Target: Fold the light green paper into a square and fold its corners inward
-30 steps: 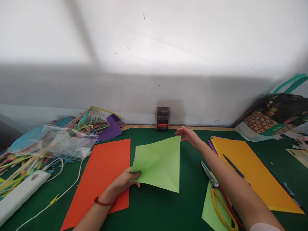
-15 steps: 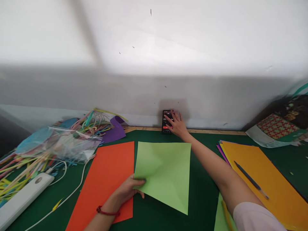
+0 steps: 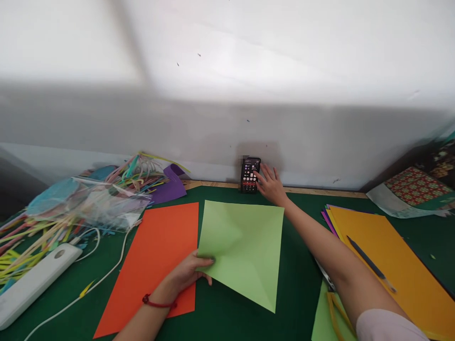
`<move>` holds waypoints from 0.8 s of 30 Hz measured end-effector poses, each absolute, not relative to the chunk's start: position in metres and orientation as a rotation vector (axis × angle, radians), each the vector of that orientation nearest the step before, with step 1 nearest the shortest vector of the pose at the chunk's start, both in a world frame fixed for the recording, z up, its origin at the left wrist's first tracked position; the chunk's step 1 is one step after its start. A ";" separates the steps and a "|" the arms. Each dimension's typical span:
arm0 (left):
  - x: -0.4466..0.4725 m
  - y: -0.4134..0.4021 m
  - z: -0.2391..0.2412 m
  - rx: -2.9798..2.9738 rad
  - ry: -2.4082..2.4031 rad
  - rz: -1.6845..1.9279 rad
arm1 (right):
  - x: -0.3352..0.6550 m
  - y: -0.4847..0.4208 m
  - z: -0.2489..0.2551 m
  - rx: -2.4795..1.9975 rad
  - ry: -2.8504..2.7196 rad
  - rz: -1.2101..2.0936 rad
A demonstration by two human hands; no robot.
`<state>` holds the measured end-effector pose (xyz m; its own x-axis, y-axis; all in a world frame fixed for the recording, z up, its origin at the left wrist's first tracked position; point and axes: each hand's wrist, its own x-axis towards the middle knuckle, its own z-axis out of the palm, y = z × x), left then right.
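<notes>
My left hand (image 3: 194,271) pinches the lower left corner of a light green sheet of paper (image 3: 243,246), thumb on top and fingers beneath. The sheet is tilted above the green tabletop (image 3: 227,324), its lower right corner pointing toward me. An orange-red sheet (image 3: 156,255) lies flat under my left forearm. My right hand (image 3: 272,184) reaches out to a phone (image 3: 250,176) that leans upright against the wall. Its fingers are spread, with one fingertip at the right side of the screen, which shows rows of icons.
At left are colourful paper strips (image 3: 17,265), a clear plastic bag (image 3: 110,208), a purple piece (image 3: 170,184) and a white power strip (image 3: 39,284) with its cable. Yellow-handled scissors (image 3: 336,312) lie beneath my right arm. A pencil (image 3: 369,263) rests on orange-yellow sheets (image 3: 401,270); a patterned bag (image 3: 415,187) stands behind.
The phone screen has gone from a timer-like display to rows of icons. My right hand has drawn slightly right, off the screen's middle. More of the scissors shows; my left hand keeps its hold.
</notes>
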<state>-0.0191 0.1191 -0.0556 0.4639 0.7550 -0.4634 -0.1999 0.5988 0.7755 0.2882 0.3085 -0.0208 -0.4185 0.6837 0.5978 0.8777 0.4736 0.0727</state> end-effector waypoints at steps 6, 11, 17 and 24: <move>-0.018 0.120 -0.052 0.718 0.888 0.633 | 0.288 0.309 -0.026 -1.277 -2.235 -0.510; -0.017 0.120 -0.052 0.723 0.869 0.630 | 0.283 0.306 -0.028 -1.223 -2.304 -0.534; -0.019 0.120 -0.056 0.717 0.879 0.622 | 0.280 0.308 -0.031 -1.165 -2.273 -0.591; -0.016 0.119 -0.053 0.724 0.860 0.625 | 0.281 0.306 -0.034 -1.136 -2.272 -0.622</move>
